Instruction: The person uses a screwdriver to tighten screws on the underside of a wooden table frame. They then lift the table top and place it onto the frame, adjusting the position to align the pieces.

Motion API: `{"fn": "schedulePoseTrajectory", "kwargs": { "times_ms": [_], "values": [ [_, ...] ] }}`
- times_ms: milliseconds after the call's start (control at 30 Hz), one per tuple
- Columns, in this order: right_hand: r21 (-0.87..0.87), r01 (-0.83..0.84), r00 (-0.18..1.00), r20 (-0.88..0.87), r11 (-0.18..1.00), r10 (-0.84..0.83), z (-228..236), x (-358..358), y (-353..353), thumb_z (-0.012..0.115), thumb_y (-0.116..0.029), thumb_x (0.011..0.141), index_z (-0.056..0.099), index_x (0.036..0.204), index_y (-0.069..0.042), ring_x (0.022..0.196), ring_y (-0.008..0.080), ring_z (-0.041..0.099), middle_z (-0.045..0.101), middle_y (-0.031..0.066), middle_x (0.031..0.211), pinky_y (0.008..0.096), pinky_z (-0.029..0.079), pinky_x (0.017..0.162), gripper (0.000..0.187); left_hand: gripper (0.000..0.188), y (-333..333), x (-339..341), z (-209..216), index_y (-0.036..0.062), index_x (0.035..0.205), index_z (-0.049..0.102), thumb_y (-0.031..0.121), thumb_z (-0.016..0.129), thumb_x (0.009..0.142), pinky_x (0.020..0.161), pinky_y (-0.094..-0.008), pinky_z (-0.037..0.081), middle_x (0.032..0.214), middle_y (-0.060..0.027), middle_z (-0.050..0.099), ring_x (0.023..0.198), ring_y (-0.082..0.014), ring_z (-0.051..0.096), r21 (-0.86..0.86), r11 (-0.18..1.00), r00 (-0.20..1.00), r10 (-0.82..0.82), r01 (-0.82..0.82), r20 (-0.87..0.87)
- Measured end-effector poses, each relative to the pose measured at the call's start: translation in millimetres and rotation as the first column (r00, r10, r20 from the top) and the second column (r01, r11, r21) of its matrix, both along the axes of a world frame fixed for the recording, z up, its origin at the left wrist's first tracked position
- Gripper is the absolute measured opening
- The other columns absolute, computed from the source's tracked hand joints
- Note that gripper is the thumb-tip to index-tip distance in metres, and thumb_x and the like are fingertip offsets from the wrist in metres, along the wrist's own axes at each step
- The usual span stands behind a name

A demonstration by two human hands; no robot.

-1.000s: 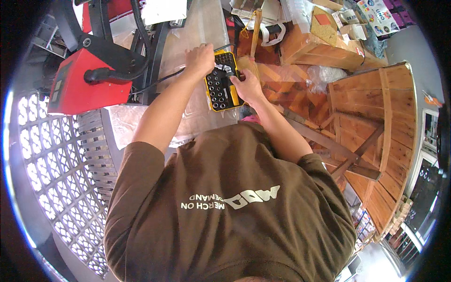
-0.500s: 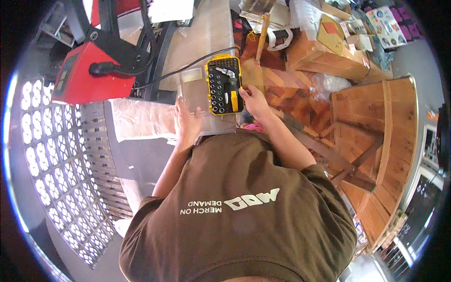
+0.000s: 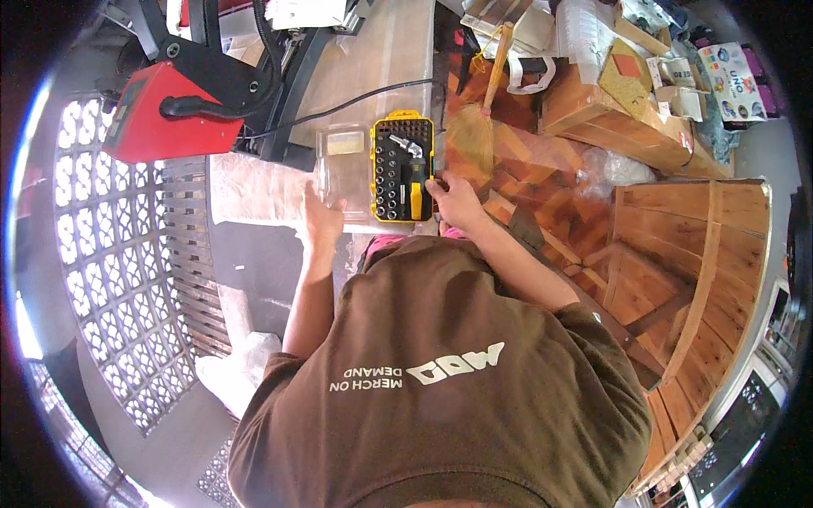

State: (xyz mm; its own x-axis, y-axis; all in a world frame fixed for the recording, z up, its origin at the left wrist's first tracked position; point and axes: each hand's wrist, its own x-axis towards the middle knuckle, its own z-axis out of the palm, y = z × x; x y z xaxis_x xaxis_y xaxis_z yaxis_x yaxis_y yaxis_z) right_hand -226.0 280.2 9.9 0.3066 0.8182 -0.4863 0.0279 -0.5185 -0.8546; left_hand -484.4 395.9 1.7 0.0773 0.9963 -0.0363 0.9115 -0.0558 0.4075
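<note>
An opened tool case with a yellow rim and black insert [image 3: 404,188] lies on the table ahead of me, with rows of small sockets and bits. In its right side lies a ratchet screwdriver with a yellow and black handle [image 3: 416,200] and a bent metal head. The clear plastic lid [image 3: 345,178] is folded out to the left. My left hand [image 3: 323,223] grips the lid's near left corner, thumb apart from the fingers, which are partly hidden. At the case's right edge, my right hand [image 3: 458,205] is closed with fingertips on the rim.
A red and black machine [image 3: 182,114] stands at the left, its black cable [image 3: 356,107] crossing the table beyond the case. To the right are a broom [image 3: 474,127] on the wooden floor, a large cardboard box [image 3: 584,106] and a wooden panel [image 3: 677,279].
The case sits slightly lower in view, and the view has shifted a little. My left hand has gone from outstretched fingers to a hold at the lid's corner; my right stays at the rim.
</note>
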Motion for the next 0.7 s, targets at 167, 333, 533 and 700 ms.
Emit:
{"fn": "schedulePoseTrajectory", "kwargs": {
  "times_ms": [167, 333, 533, 700],
  "values": [
    [-0.03, 0.024, 0.995, -0.094, 0.999, -0.027, -11.4, 5.4, 1.1, 0.057, -0.032, 0.097, 0.062, 0.119, 0.001, 0.091, 0.0323, 0.068, 0.07, 0.0209, 0.1, 0.0417, 0.051, 0.082, 0.04, 0.034, -20.1, 33.9, 111.9, -0.0028, 0.105, 0.068, 0.019, 0.078, 0.081, 0.069, -0.0343, 0.052, 0.085, -0.0137, 0.068, 0.076, -0.0217, 0.066, -0.283, 0.945, 0.975, -0.115, 0.167, 0.189],
    [-0.123, 0.327, 0.773, -0.536, 0.937, -0.34, -50.8, -1.6, -2.7, 0.052, -0.038, 0.1, 0.065, 0.115, 0.0, 0.085, 0.0263, 0.067, 0.069, 0.0136, 0.105, 0.0387, 0.052, 0.078, 0.043, 0.033, -44.8, 67.7, 125.5, 0.0003, 0.11, 0.066, 0.016, 0.074, 0.082, 0.082, -0.0386, 0.05, 0.098, -0.0149, 0.065, 0.091, -0.0285, 0.064, 0.006, 0.838, 0.793, -0.519, 0.546, 0.32],
    [-0.004, 0.412, 0.798, -0.482, 0.911, -0.363, -23.1, -5.4, 0.1, 0.051, -0.029, 0.102, 0.066, 0.115, -0.002, 0.078, 0.0141, 0.061, 0.067, 0.0076, 0.095, 0.0276, 0.047, 0.069, 0.034, 0.063, -18.0, 107.1, 99.0, 0.006, 0.131, 0.057, 0.028, 0.078, 0.076, 0.105, -0.0483, 0.039, 0.138, -0.0213, 0.045, 0.127, -0.0388, 0.046, 0.12, 0.695, 0.684, -0.719, 0.709, 0.128],
    [0.058, 0.497, 0.853, -0.22, 0.866, -0.474, 15.6, -18.4, 7.1, 0.051, -0.033, 0.1, 0.068, 0.113, -0.003, 0.09, 0.0254, 0.067, 0.071, 0.0148, 0.102, 0.0377, 0.051, 0.082, 0.037, 0.109, -18.5, 116.1, 69.8, 0.0071, 0.149, 0.036, 0.046, 0.086, 0.061, 0.116, -0.061, 0.019, 0.158, -0.0258, 0.019, 0.144, -0.0524, 0.013, -0.052, 0.485, 0.48, -0.873, 0.873, -0.088]
  ]
}}
